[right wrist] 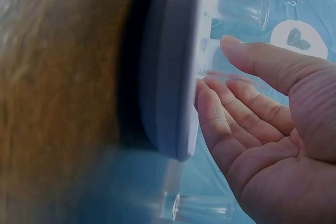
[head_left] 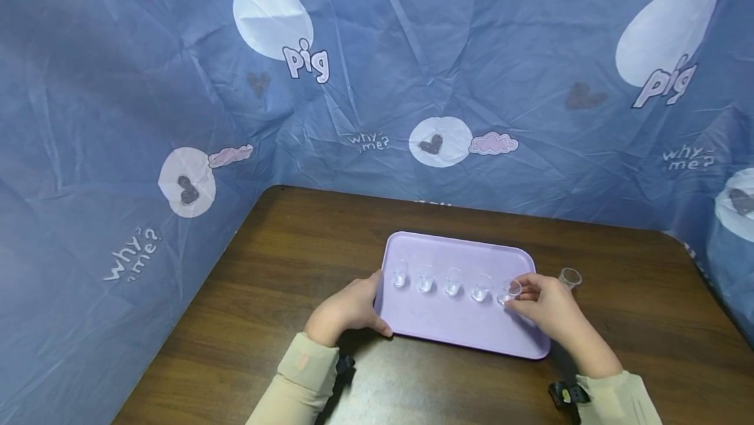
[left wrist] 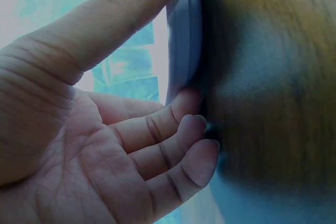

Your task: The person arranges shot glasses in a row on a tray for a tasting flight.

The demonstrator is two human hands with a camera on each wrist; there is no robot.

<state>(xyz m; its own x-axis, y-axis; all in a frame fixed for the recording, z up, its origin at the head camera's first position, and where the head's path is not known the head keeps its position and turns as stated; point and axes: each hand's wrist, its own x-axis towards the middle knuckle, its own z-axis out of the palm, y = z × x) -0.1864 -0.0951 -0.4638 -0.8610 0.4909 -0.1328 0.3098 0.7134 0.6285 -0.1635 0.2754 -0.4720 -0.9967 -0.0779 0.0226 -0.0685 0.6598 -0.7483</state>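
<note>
A lilac tray [head_left: 453, 330] lies on the table. On it small clear shot glasses [head_left: 453, 283] stand in a row. My left hand [head_left: 350, 310] holds the tray's left end at the near corner, thumb along the front edge and fingers on the side. In the left wrist view, the fingertips [left wrist: 191, 124] touch low on the tray rim [left wrist: 184, 35]. At the row's right end, my right hand [head_left: 548, 304] pinches a shot glass [head_left: 511, 290] between thumb and fingers. The right wrist view shows this glass [right wrist: 212, 56] upright at the tray surface, partly hidden by the thumb.
Another shot glass [head_left: 570, 277] stands on the brown wooden table [head_left: 306, 241], right of the tray and just behind the right hand. A blue printed cloth [head_left: 377, 84] hangs behind the table and along its sides.
</note>
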